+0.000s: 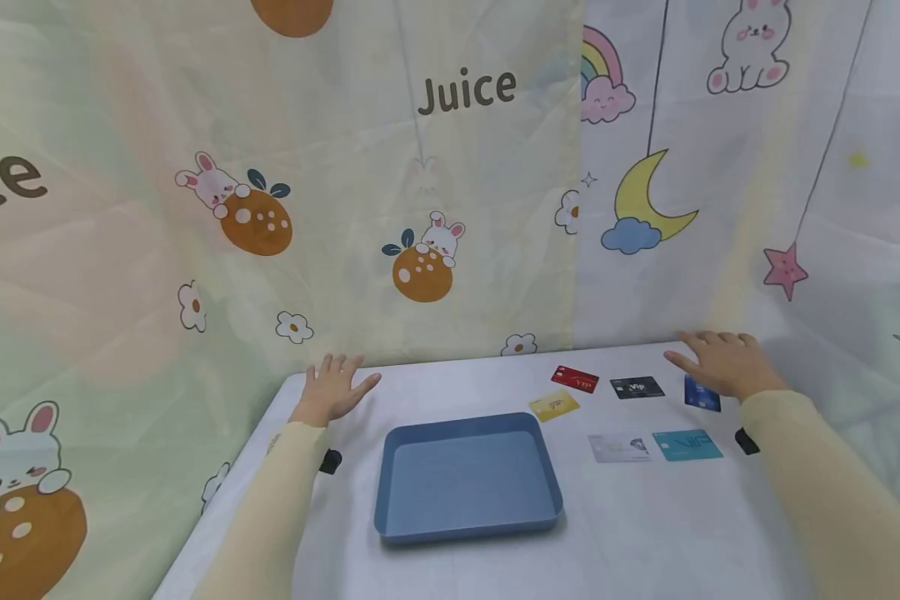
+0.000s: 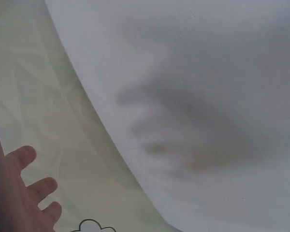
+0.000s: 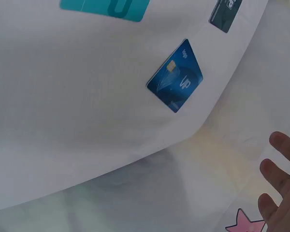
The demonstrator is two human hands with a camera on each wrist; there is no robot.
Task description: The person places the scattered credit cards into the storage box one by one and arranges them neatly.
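Note:
My left hand (image 1: 330,390) is spread over the far left corner of the white table, holding nothing; its shadow falls on the tabletop in the left wrist view. Over the far right side, my right hand (image 1: 727,362) also has its fingers extended and holds nothing. Nearest to it is a dark blue card (image 3: 176,76), partly covered by the hand in the head view. Left of that lie a black card (image 1: 637,387), a red card (image 1: 575,379) and a gold card (image 1: 554,405). Closer in are a silver card (image 1: 619,447) and a teal card (image 1: 687,445).
A shallow blue-grey tray (image 1: 468,532) with raised walls stands mid-table, left of the cards; nothing lies in it. Printed cloth curtains (image 1: 495,183) hang behind and beside the white table (image 1: 645,533). Both wrists carry small black devices.

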